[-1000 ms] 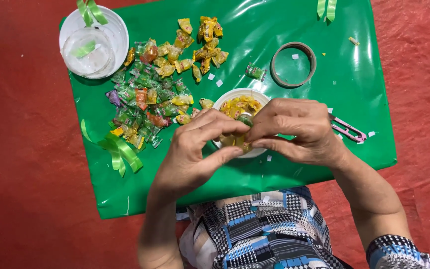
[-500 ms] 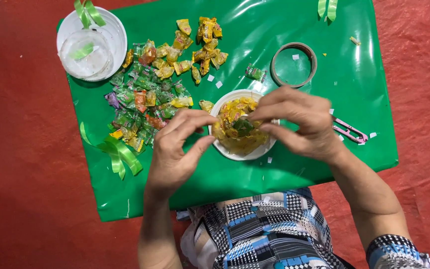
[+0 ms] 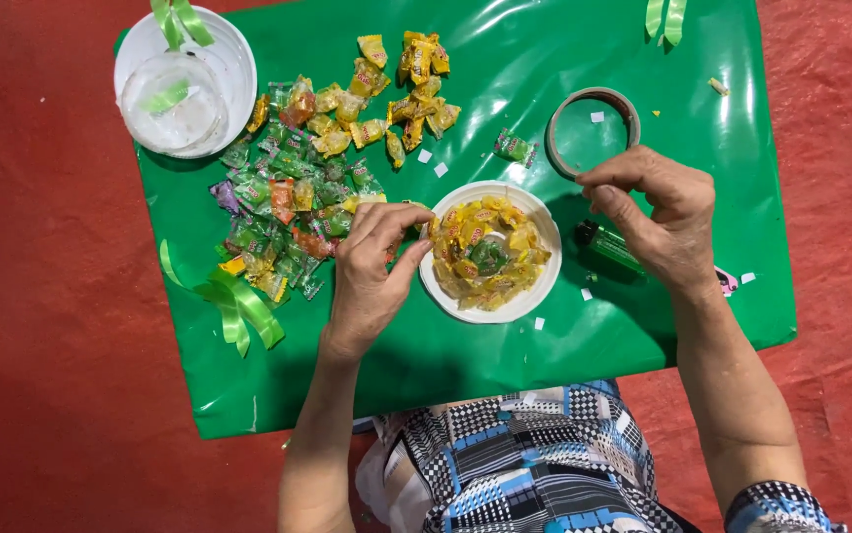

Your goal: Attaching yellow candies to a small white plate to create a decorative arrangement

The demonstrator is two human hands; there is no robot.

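left hand (image 3: 371,265) fingertips touching candy-filled white plate (image 3: 536,292) rim, right hand (image 3: 655,215) beside tape ring (image 3: 592,97)

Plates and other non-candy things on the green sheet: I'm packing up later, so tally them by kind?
White plates: 2
Tape ring: 1
Green ribbon pieces: 3
Small green tube: 1
Total: 7

A red floor mat (image 3: 31,296) carries a glossy green sheet (image 3: 505,395). On the sheet lie a heap of wrapped candies (image 3: 297,197) at the left, a white plate (image 3: 542,286) of yellow candies in the middle, and a tape ring (image 3: 593,96) to the far right. Stacked white plates (image 3: 238,69) sit at the far left corner, a green ribbon (image 3: 238,306) at the near left, and a small green bottle (image 3: 611,247) right of the middle plate.
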